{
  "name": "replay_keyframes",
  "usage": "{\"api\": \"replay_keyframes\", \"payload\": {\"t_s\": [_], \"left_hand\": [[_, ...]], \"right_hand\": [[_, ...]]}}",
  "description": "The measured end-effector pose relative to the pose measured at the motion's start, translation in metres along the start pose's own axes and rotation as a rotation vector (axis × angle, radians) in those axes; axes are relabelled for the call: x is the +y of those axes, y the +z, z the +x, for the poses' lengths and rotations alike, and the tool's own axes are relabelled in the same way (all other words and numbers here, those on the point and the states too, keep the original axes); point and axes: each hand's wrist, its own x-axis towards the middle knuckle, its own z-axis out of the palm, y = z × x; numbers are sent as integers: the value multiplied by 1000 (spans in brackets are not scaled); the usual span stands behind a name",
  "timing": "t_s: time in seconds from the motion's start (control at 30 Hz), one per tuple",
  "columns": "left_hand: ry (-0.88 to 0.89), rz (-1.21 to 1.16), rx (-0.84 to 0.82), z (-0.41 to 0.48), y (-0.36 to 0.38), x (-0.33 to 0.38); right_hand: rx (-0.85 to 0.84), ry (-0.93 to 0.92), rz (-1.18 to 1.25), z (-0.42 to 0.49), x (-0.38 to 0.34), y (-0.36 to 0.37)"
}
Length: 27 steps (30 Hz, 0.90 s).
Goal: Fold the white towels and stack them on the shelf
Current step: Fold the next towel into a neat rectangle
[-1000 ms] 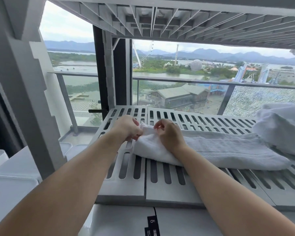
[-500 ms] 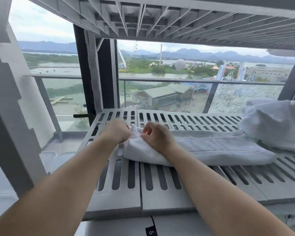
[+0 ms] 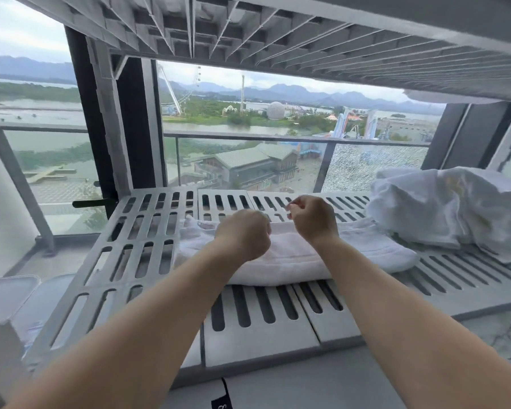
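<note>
A white towel (image 3: 292, 258), folded into a long strip, lies across the grey slatted shelf (image 3: 148, 237). Its left end sits loose, with a small corner sticking up. My left hand (image 3: 244, 236) hovers over the middle of the towel with its fingers curled into a fist. My right hand (image 3: 313, 219) is just right of it, at the towel's far edge, its fingertips pinched together. I see no cloth held in either hand. A crumpled pile of white towels (image 3: 455, 208) rests on the shelf at the right, touching the strip's right end.
Another slatted shelf (image 3: 278, 39) hangs close above. The shelf's upright post (image 3: 0, 349) stands at the near left. Behind the shelf are a window and a glass balcony railing (image 3: 248, 137). A white surface with a black tag (image 3: 222, 402) lies below the shelf front.
Both hands have let go of the towel's left end and moved right and upward over its middle. The camera view has shifted right.
</note>
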Motion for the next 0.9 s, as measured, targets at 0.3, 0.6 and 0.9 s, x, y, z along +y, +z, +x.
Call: {"api": "replay_keyframes", "payload": {"t_s": [0.3, 0.6, 0.9], "left_hand": [[34, 53, -62, 39, 54, 73], [-155, 171, -197, 64, 84, 104], [-182, 221, -182, 60, 103, 101]], "right_hand": [[-34, 273, -397, -6, 108, -88], [-306, 163, -430, 27, 164, -114], [-391, -118, -351, 44, 183, -105]]}}
